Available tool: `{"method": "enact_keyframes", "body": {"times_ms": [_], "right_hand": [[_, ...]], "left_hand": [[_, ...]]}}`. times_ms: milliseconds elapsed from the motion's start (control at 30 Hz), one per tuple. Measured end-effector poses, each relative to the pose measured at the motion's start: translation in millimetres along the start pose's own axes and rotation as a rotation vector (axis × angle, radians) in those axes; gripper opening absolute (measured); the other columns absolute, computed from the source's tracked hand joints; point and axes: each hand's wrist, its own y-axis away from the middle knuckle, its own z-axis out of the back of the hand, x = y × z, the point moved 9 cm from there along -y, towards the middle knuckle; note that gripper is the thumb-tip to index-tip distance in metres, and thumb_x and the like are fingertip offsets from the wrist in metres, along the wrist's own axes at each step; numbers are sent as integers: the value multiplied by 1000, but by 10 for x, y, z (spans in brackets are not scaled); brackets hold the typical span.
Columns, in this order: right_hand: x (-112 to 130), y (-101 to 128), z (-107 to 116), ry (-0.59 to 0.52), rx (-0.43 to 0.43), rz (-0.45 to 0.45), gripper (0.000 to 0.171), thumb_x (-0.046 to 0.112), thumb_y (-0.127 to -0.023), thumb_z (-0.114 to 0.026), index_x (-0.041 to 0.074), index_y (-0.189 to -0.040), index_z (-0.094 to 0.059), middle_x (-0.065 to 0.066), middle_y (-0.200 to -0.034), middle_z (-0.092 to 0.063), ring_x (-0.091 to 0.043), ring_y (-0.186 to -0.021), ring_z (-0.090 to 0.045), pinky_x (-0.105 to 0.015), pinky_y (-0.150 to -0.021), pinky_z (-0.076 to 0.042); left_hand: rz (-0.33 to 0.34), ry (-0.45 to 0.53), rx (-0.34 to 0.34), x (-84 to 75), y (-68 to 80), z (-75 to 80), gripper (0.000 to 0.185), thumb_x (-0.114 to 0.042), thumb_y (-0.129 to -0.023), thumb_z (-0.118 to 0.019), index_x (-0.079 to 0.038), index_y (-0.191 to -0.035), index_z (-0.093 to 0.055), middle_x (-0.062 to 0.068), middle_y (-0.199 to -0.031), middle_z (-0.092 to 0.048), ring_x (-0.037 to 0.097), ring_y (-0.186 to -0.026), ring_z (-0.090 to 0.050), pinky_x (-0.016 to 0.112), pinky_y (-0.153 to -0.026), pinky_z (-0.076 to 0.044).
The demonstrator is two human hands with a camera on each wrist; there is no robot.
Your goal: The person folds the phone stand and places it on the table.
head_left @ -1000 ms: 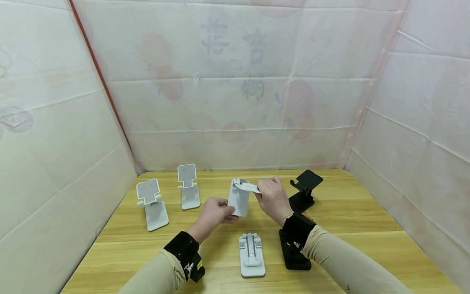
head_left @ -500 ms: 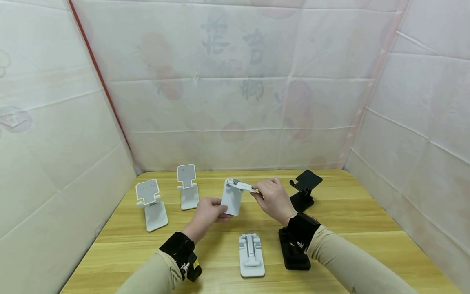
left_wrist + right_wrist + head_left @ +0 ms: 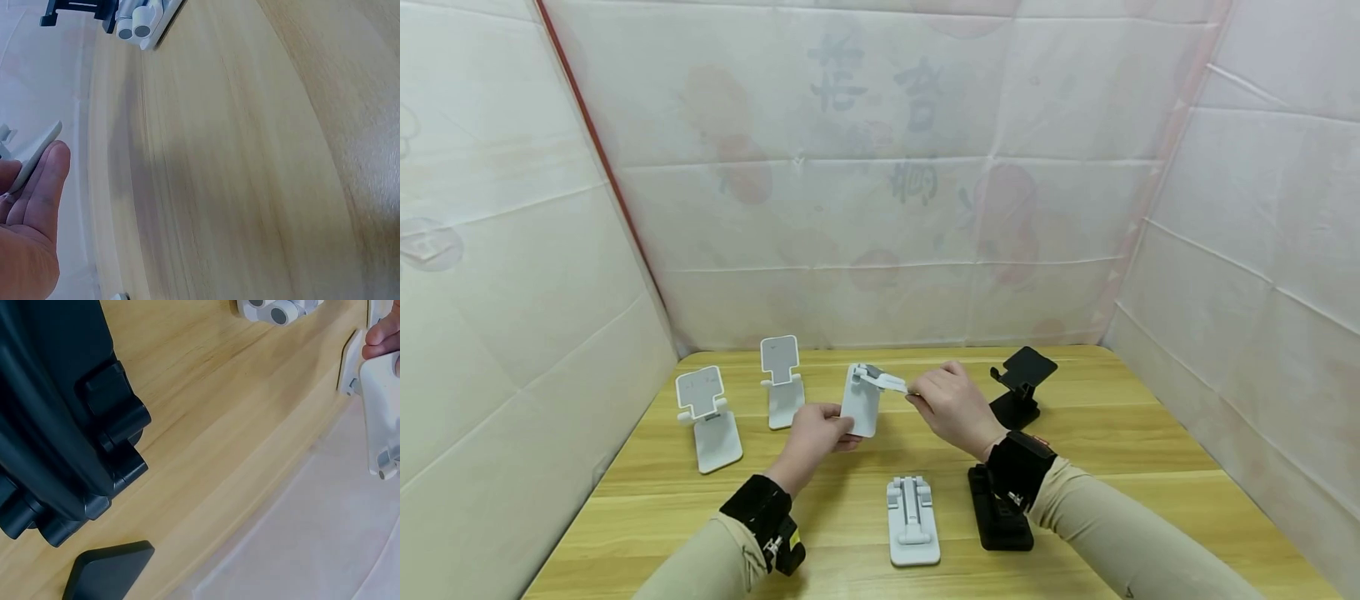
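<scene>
My left hand [image 3: 815, 435] grips the base of a white phone stand [image 3: 861, 407] and holds it up off the table. The thumb lies on the base's face in the head view; the fingers are behind it. In the left wrist view the left hand [image 3: 34, 212] pinches the lower end of that base. My right hand [image 3: 953, 404] pinches the far end of the stand's unfolded top plate, which sticks out to the right. The right wrist view shows the held phone stand [image 3: 382, 412] at its right edge, but not my right hand.
Folded on the table lie a white phone stand [image 3: 914, 523] and a black phone stand [image 3: 1000, 510], the latter partly under my right wrist. Two unfolded white phone stands [image 3: 718, 437] [image 3: 786, 402] stand at left. An unfolded black phone stand [image 3: 1028, 372] stands at back right.
Both hands have moved left with the held phone stand, which tilts a little more. The right hand keeps its pinch on the top plate's end. The other stands stay put.
</scene>
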Motion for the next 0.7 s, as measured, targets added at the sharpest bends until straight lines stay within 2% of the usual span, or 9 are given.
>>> {"method": "enact_keyframes", "body": {"times_ms": [300,500,700], "right_hand": [[-2,26,-20,5,19,-8,11,11,-93,-74,12,-99,-64,1,-89,-61,-15,-81,-58,-32,-88,-49],[-27,18,-23,-2,25,-34,14,11,-91,-76,12,-99,-65,1,-87,-62,-14,-79,-57,-33,-85,-49],[-11,7,-37,4,37,-14,17,10,-90,-78,12,-93,-62,1,-83,-59,-13,-74,-55,-32,-80,-49]], "left_hand": [[-10,-15,2,-29,28,1,28,2,-97,-60,17,-121,-63,29,-109,-71,29,-84,-76,34,-75,-67],[6,-10,-8,-20,28,-8,28,3,-97,-60,16,-122,-64,29,-110,-71,27,-83,-76,33,-74,-67],[7,-9,-14,-11,20,0,29,3,-97,-60,16,-122,-64,30,-111,-70,27,-83,-76,33,-75,-67]]}}
